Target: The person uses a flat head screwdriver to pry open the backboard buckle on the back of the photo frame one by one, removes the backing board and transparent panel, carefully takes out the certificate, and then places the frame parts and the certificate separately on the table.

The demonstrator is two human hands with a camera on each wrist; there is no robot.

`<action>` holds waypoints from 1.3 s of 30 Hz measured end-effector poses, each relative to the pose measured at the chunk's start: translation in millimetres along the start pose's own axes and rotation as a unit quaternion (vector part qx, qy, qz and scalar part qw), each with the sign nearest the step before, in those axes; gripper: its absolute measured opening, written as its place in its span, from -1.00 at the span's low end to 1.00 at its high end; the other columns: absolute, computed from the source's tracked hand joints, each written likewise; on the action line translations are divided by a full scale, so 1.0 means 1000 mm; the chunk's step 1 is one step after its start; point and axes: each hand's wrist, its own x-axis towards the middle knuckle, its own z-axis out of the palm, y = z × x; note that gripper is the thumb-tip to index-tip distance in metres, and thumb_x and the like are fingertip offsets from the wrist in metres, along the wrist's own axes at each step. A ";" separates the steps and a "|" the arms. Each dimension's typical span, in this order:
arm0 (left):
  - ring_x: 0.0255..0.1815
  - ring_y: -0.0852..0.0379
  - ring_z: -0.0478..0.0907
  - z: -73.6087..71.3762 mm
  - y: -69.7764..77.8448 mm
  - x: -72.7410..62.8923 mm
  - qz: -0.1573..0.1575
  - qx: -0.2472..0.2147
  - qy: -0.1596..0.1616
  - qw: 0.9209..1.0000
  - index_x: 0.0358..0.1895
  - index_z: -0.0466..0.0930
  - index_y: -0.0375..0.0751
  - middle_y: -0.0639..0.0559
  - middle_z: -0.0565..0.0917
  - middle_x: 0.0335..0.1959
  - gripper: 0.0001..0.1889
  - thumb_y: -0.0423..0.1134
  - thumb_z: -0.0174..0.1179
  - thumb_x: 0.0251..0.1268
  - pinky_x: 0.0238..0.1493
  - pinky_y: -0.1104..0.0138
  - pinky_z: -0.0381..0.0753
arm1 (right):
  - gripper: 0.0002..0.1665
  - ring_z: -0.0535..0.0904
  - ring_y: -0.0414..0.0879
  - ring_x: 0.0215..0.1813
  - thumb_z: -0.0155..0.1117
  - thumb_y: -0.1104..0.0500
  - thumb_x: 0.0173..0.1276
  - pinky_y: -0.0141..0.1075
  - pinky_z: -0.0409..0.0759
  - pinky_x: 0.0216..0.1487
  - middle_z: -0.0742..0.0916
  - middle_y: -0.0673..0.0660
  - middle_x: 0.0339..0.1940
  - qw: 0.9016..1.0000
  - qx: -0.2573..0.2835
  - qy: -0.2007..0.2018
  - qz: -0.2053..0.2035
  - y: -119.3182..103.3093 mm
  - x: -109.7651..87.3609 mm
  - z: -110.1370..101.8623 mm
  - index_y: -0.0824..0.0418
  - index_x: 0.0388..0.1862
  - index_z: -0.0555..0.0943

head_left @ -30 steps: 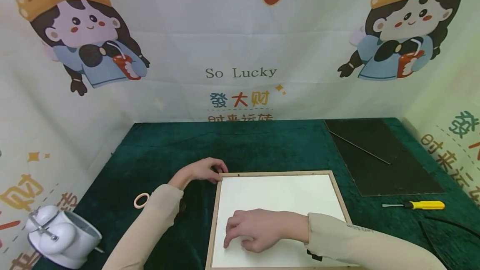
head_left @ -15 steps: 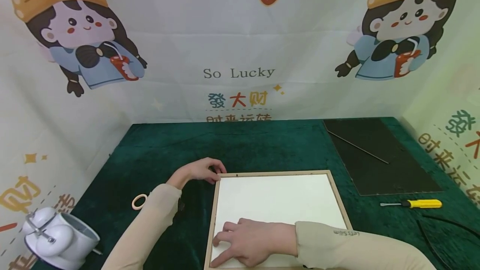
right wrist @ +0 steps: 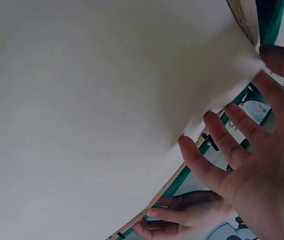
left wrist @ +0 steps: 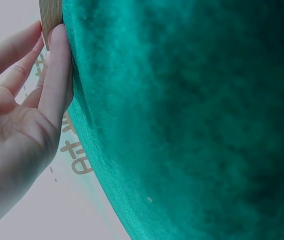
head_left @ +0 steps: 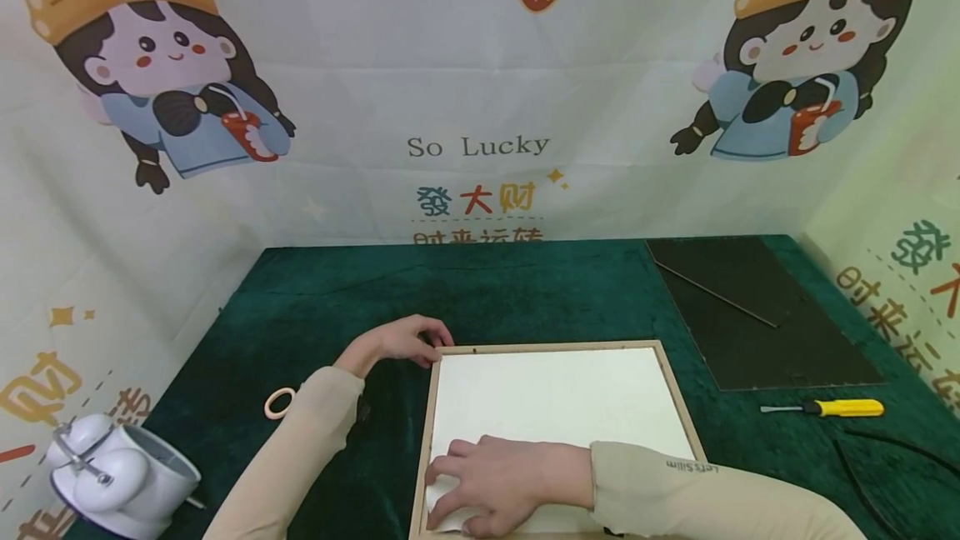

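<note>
A light wooden frame lies flat before me with a white panel inside it. My left hand holds the frame's far left corner. In the left wrist view, thumb and fingers pinch the frame's edge. My right hand lies over the near left part of the panel, fingers spread and slightly bent. The right wrist view shows its fingertips touching the white surface close to the frame's side. The right forearm hides part of the near and right sides of the frame.
A black backing board with a thin rod on it lies far right. Nearer are a yellow-handled screwdriver and a black cord. At left sit a wooden ring and a white alarm clock.
My right hand has moved nearer and leftward over the panel, toward its near left corner. Its fingers have since drawn in slightly. My left hand stays on the far left corner.
</note>
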 end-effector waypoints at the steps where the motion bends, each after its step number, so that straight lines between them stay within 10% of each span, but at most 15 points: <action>1: -0.37 0.04 0.47 0.000 0.000 0.000 0.000 0.001 0.000 1.000 -0.17 0.48 -0.34 -0.09 0.47 -0.33 -0.84 -0.45 0.06 0.18 -0.28 0.24 0.54 | -0.60 0.22 -0.30 0.01 0.08 -0.02 0.27 -0.56 0.28 -0.10 0.33 -0.10 0.16 1.000 0.005 0.000 -0.001 0.000 0.000 0.000 -0.20 0.12 0.43; 18: -0.35 0.04 0.47 -0.001 -0.002 0.003 -0.008 -0.008 -0.008 1.000 -0.17 0.48 -0.32 -0.09 0.48 -0.32 -0.85 -0.42 0.07 0.19 -0.26 0.24 0.54 | -0.36 0.31 -0.30 -0.52 0.13 0.44 0.09 -0.62 0.28 -0.51 0.53 -0.01 -0.05 0.981 0.104 0.146 0.071 0.003 -0.027 -0.036 0.10 0.16 0.29; 29: -0.35 0.07 0.46 -0.003 -0.002 0.004 -0.011 -0.027 -0.019 0.999 -0.15 0.47 -0.37 -0.10 0.46 -0.34 -0.82 -0.46 0.05 0.17 -0.27 0.23 0.54 | -0.65 0.22 -0.25 -0.66 0.14 0.34 0.07 -0.40 0.31 -0.58 0.50 -0.09 -0.53 0.922 0.175 0.271 0.214 0.019 -0.073 -0.067 0.13 -0.16 0.34; 39: -0.38 0.07 0.47 -0.002 -0.002 0.004 -0.011 -0.022 -0.016 1.000 -0.17 0.48 -0.37 -0.10 0.47 -0.36 -0.84 -0.46 0.06 0.17 -0.29 0.23 0.54 | -0.42 0.38 -0.14 -0.55 0.23 0.28 0.11 -0.32 0.36 -0.56 0.48 0.01 -0.53 0.874 0.266 0.261 0.312 0.043 -0.143 -0.074 0.24 0.13 0.29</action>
